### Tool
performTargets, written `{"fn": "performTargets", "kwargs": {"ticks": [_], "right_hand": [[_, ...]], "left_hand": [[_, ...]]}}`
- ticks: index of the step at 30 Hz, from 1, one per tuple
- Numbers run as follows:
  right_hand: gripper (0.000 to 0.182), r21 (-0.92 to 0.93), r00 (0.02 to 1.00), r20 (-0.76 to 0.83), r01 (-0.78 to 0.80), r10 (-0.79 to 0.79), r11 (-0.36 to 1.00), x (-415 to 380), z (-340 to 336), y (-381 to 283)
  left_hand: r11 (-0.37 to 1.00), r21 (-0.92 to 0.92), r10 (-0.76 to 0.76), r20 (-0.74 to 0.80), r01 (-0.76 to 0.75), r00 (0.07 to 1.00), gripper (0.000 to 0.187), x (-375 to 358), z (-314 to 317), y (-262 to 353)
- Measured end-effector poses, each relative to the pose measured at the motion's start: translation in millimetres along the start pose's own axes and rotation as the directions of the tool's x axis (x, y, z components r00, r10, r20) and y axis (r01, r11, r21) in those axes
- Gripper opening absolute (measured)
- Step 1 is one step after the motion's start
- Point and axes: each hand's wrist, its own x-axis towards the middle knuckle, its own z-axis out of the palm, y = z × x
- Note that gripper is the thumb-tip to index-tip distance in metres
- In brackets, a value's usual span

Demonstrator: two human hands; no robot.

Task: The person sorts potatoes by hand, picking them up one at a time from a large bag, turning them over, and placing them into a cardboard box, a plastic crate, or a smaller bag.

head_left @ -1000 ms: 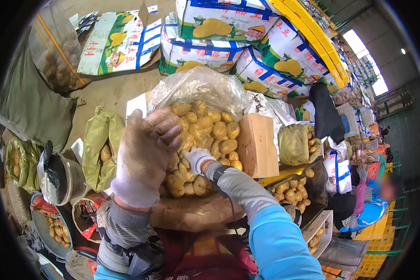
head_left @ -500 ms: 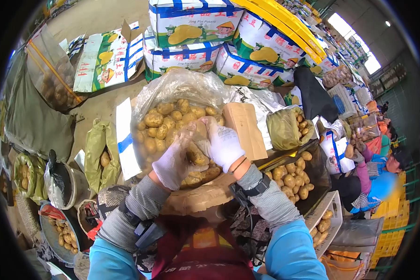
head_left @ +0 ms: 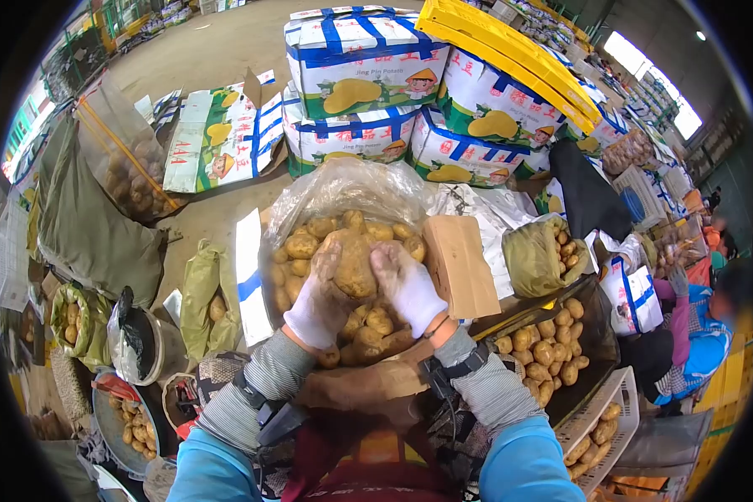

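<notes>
A large potato point(head_left: 356, 266) is held between my two white-gloved hands, over an open box lined with clear plastic point(head_left: 351, 186). My left hand point(head_left: 325, 293) presses on its left side, and my right hand point(head_left: 406, 286) has its fingers against the right side. Many potatoes point(head_left: 301, 245) lie in the box behind and around the hands, and more point(head_left: 368, 335) show below them. A brown cardboard flap point(head_left: 462, 266) stands out on the box's right, a white and blue flap point(head_left: 249, 276) on its left.
Stacked printed cartons point(head_left: 366, 79) stand ahead, with yellow crates point(head_left: 510, 54) on top. Right: a bin of potatoes point(head_left: 552, 347), a white crate point(head_left: 615, 418) and a seated person point(head_left: 699, 335). Left: green sacks point(head_left: 205, 293) and a bucket point(head_left: 163, 347).
The view has shifted, so the surroundings sit lower and further right. Both hands, earlier close together above smaller potatoes, are now around a large potato.
</notes>
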Motion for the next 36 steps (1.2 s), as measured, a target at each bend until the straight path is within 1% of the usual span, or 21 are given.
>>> {"fn": "performTargets", "kwargs": {"ticks": [3, 4, 5, 6, 7, 8, 11, 12, 15, 16, 18, 21, 23, 24, 25, 28, 31, 32, 33, 35, 36], "right_hand": [[0.036, -0.425, 0.989, 0.022, 0.14, -0.144, 0.894, -14, 4, -10], [0.036, -0.304, 0.992, 0.016, 0.123, -0.123, 0.945, -11, 5, 0], [0.036, -0.02, 1.0, 0.031, 0.002, -0.002, 1.0, -6, 3, 10], [0.035, 0.262, 0.991, 0.08, -0.121, 0.103, 0.957, 0, -2, 19], [0.035, 0.513, 0.97, 0.16, -0.242, 0.185, 0.823, 5, -7, 22], [0.032, 0.507, 0.952, 0.2, -0.303, 0.232, 0.807, 5, -16, 1], [0.034, 0.427, 0.972, 0.113, -0.237, 0.208, 0.873, -2, -20, -6], [0.049, 0.421, 0.991, 0.124, -0.101, 0.053, 0.902, 1, -17, -2], [0.076, 0.101, 0.947, 0.023, 0.317, -0.32, 0.943, -17, -2, -7], [0.093, -0.145, 0.926, 0.133, 0.372, -0.354, 0.917, -17, -8, -10], [0.09, -0.16, 0.949, 0.164, 0.296, -0.271, 0.942, -19, -7, -19], [0.08, -0.187, 0.979, 0.182, 0.125, -0.09, 0.974, -18, -15, -28], [0.075, -0.177, 0.984, 0.157, -0.056, 0.084, 0.983, -16, -18, -29], [0.072, -0.058, 0.989, 0.136, -0.049, 0.057, 0.997, -12, -16, -18], [0.07, 0.063, 0.993, 0.113, -0.04, 0.033, 0.997, -6, -13, -6], [0.072, 0.473, 0.95, 0.308, -0.199, 0.05, 0.858, -17, -12, -18], [0.082, 0.493, 0.885, 0.456, -0.342, 0.097, 0.8, -19, -6, -20], [0.082, 0.455, 0.931, 0.36, -0.232, 0.061, 0.86, -16, -2, -15], [0.082, 0.404, 0.965, 0.264, -0.123, 0.013, 0.907, -15, 1, -14], [0.078, 0.203, 0.975, 0.222, -0.071, 0.024, 0.977, -14, -3, -14], [0.075, 0.1, 0.979, 0.201, -0.041, 0.021, 0.994, -13, -8, -15]], "left_hand": [[0.934, 0.34, 0.119, -0.01, -0.109, 0.993, 0.064, -2, 2, -1], [0.985, 0.16, 0.062, -0.023, -0.057, 0.998, 0.063, -2, 3, 4], [1.0, -0.027, 0.004, -0.037, -0.005, 0.999, 0.062, -2, 5, 11], [0.862, -0.491, -0.15, -0.005, 0.128, 0.989, 0.061, 3, 5, 43], [0.678, -0.707, -0.231, 0.053, 0.2, 0.971, 0.058, 4, 4, 54], [0.437, -0.866, -0.31, 0.111, 0.245, 0.944, 0.056, 5, 2, 65], [0.273, -0.926, -0.416, 0.131, 0.261, 0.9, 0.049, 1, -4, 66], [0.26, -0.932, -0.447, 0.116, 0.252, 0.887, 0.05, 2, -2, 61], [0.225, -0.935, -0.4, 0.166, 0.272, 0.901, 0.051, 3, -2, 44], [0.215, -0.934, -0.362, 0.196, 0.287, 0.911, 0.051, 3, -2, 39], [0.552, -0.793, -0.329, 0.079, 0.26, 0.941, 0.052, 2, 4, 32], [0.979, -0.196, -0.068, -0.011, 0.065, 0.998, 0.044, -5, 12, 14], [0.922, -0.328, -0.208, 0.033, 0.207, 0.978, 0.043, -6, 11, 12], [0.632, -0.658, -0.422, 0.151, 0.409, 0.894, 0.045, -1, 7, 45], [0.193, -0.839, -0.545, 0.34, 0.509, 0.767, 0.047, 2, 4, 63], [-0.008, -0.841, -0.446, 0.488, 0.542, 0.75, 0.065, 2, -3, 50], [0.256, -0.731, -0.408, 0.511, 0.632, 0.757, 0.055, 1, -4, 58], [0.398, -0.655, -0.602, 0.342, 0.642, 0.721, 0.054, -2, 3, 65], [0.398, -0.708, -0.634, 0.247, 0.583, 0.733, 0.052, 0, 7, 59], [0.412, -0.796, -0.687, 0.048, 0.443, 0.725, 0.049, 3, 11, 39], [0.594, -0.677, -0.624, -0.048, 0.434, 0.78, 0.047, 0, 5, 46]]}}
